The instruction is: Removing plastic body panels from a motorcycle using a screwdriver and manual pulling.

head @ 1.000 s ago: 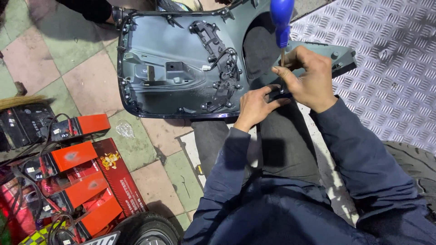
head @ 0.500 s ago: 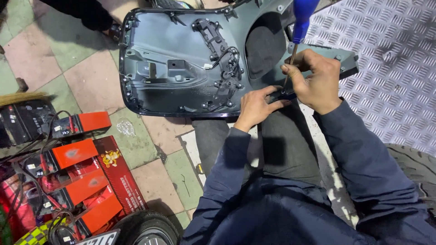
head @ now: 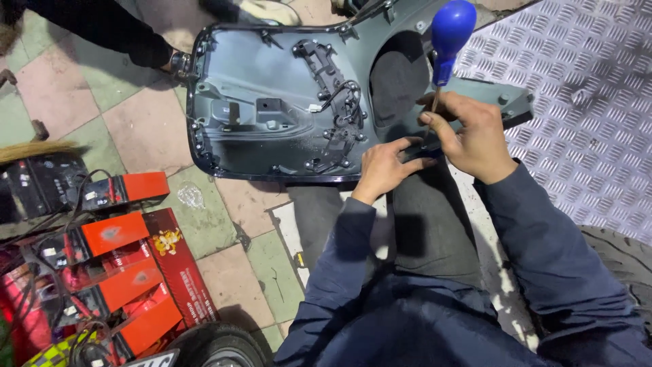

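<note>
My right hand is pinched shut round the shaft of the blue-handled screwdriver, tip down at the grey scooter panel resting across my lap. My left hand presses flat, fingers loosely spread, steadying the panel's edge. I'm mid-screw, I reckon; next, keep the tip seated.

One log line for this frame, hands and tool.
right hand: grip on blue-handled screwdriver, upright | left hand: resting on dark scooter panel beside the tip | panel: inner side up, across lap
</note>
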